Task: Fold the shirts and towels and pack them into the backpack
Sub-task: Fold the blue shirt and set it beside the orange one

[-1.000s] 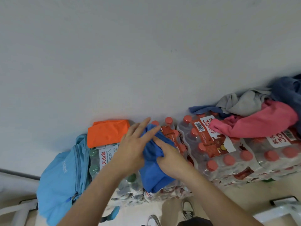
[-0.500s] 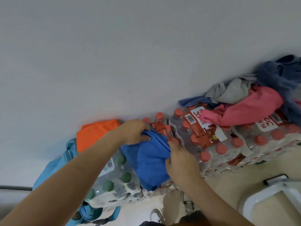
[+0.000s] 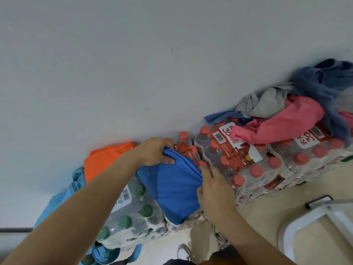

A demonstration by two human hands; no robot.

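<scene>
Folding looks partway: left hand (image 3: 154, 153) grips and right hand (image 3: 214, 186) pinches the blue cloth (image 3: 172, 188); orange piece (image 3: 107, 159) lies folded, pile (image 3: 286, 115) and backpack (image 3: 57, 203) wait.

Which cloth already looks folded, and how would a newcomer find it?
A row of shrink-wrapped bottle packs runs along the foot of the pale wall. On the far end of the leftmost, green-capped pack, above the light-blue backpack, lies the orange cloth. It is the only orange thing, flat, unlike the blue cloth beside it and the crumpled pile at right.
</scene>
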